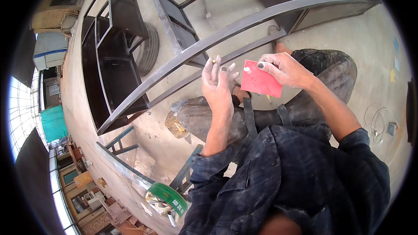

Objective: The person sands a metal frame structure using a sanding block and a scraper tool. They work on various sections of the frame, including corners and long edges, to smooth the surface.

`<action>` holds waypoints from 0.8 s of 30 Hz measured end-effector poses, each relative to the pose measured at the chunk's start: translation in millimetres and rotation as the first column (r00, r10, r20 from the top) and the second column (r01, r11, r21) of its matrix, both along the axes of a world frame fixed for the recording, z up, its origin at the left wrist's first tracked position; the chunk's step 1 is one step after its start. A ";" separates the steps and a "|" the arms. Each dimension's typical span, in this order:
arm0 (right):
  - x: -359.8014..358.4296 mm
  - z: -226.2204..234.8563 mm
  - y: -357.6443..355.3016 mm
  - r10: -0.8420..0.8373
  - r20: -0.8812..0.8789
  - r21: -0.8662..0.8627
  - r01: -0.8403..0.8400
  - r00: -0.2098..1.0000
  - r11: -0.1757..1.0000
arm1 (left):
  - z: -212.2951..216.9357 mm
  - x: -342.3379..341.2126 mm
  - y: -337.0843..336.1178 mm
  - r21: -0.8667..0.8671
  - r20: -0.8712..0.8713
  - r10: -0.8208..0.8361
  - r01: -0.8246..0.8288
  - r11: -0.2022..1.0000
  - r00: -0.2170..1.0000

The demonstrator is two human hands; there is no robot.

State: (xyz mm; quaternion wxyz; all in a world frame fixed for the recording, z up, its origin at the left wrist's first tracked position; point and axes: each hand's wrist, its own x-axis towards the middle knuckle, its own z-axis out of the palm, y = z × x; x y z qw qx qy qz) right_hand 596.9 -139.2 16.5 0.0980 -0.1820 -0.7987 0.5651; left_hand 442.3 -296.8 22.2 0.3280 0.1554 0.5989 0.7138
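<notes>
My right hand (285,69) pinches the upper right part of a flat, square pink-red plate (261,80), thumb on the side facing me. A white smear marks the plate's upper left corner. To its left, my left hand (218,85) is raised with the palm toward me and the fingers apart and partly bent. A tiny yellow-green spot shows at one fingertip; what it is, I cannot make out. Both hands look dusted with white powder. Just beyond them runs the long curved grey rail (235,28) of a dark metal frame, apart from the hands.
Dark box-shaped frames (115,65) and a tyre (149,48) stand at the far left. A blue-green metal stand (130,165) and a green round tub (167,198) are at lower left. A white cord (376,119) lies on the floor at right.
</notes>
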 end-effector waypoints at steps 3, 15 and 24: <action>0.4 2.6 -3.1 0.006 -0.073 0.021 -0.005 0.997 1.000 | -0.3 3.2 -7.4 0.002 -0.003 -0.044 0.044 0.999 0.999; 7.2 4.3 6.0 0.031 -0.062 0.041 -0.029 0.998 0.999 | 0.5 28.6 -11.5 0.018 0.090 -0.167 0.166 0.986 0.982; -2.6 -12.6 -10.4 -0.106 0.144 -0.089 0.119 0.984 0.989 | -14.3 33.8 -10.6 0.002 0.094 -0.005 0.005 1.000 0.996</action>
